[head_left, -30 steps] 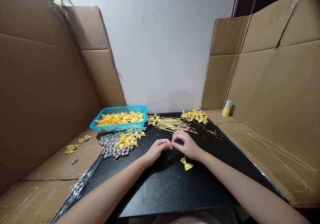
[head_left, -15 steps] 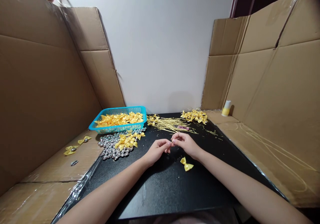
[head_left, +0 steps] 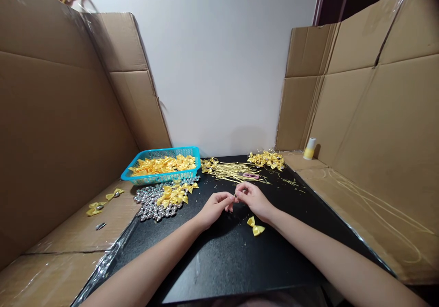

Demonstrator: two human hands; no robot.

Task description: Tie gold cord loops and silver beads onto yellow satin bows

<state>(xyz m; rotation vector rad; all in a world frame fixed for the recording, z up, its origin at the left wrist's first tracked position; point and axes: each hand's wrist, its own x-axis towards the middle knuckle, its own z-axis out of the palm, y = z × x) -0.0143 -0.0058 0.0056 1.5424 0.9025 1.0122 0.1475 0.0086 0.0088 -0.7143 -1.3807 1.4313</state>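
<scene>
The left hand (head_left: 214, 208) and the right hand (head_left: 255, 201) meet over the middle of the black table (head_left: 222, 261), thumb and forefinger tips of both pressed together at 1 spot, the other fingers curled in loosely. The pinch on each side is closed tight; whatever sits between the fingertips is too small to make out. Just beside the right wrist, on its near side, 1 yellow bow (head_left: 255, 226) lies flat on the table, touched by neither hand. Its long axis runs on a diagonal, 1 wing pointing to the far left and the other to the near right, with the knot in the middle. To the left of the hands a heap of silver beads (head_left: 149, 205) spreads on the table with a cluster of loose bows (head_left: 174, 193) on top, and behind it stands a blue basket (head_left: 161, 177) filled with more yellow bows. Beyond the hands lie thin gold strands (head_left: 233, 170), and a further pile of bows (head_left: 267, 159) sits at the far right edge. A small yellow and white spool (head_left: 309, 148) stands on the cardboard (head_left: 377, 129) at the right.
</scene>
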